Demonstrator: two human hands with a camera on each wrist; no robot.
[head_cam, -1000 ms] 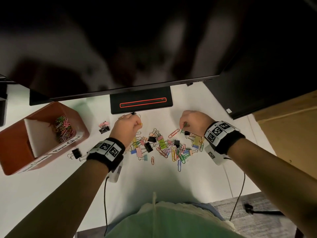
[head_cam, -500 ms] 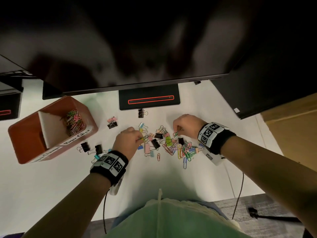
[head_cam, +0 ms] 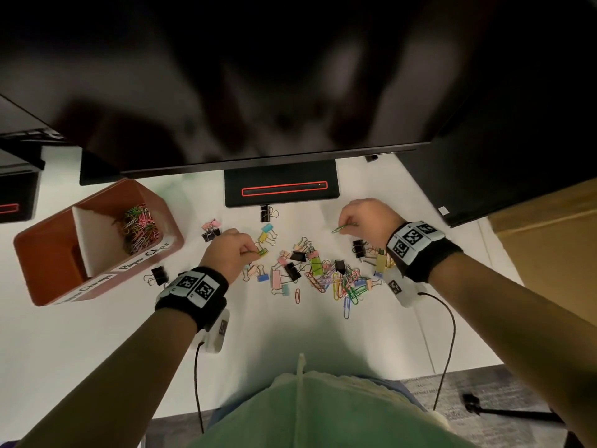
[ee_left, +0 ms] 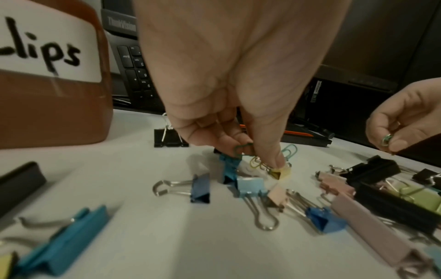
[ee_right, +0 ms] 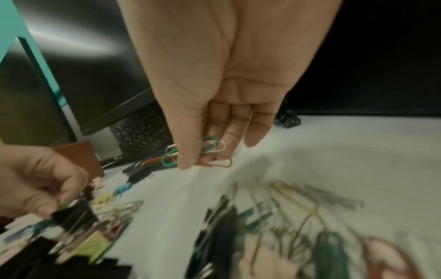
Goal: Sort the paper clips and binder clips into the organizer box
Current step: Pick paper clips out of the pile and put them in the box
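Observation:
A brown organizer box (head_cam: 48, 279) stands at the left of the white desk, with coloured paper clips (head_cam: 140, 226) in its right compartment. A pile of mixed paper clips and binder clips (head_cam: 323, 273) lies in the middle. My left hand (head_cam: 250, 252) is at the pile's left edge, pinching a green paper clip (ee_left: 242, 149) just above the binder clips. My right hand (head_cam: 344, 226) is lifted at the pile's far right and pinches a small bunch of paper clips (ee_right: 210, 152), green, white and red.
A monitor stand (head_cam: 281, 189) and the monitor's dark edge (head_cam: 258, 156) lie just behind the pile. Loose black binder clips (head_cam: 158, 274) lie between the box and my left wrist. A keyboard (ee_left: 136, 71) sits behind the box. Cables hang from both wrists.
My left hand drew back from near the monitor stand to the pile's left edge and took hold of a green clip. My right hand lifted up and rightward with its clips.

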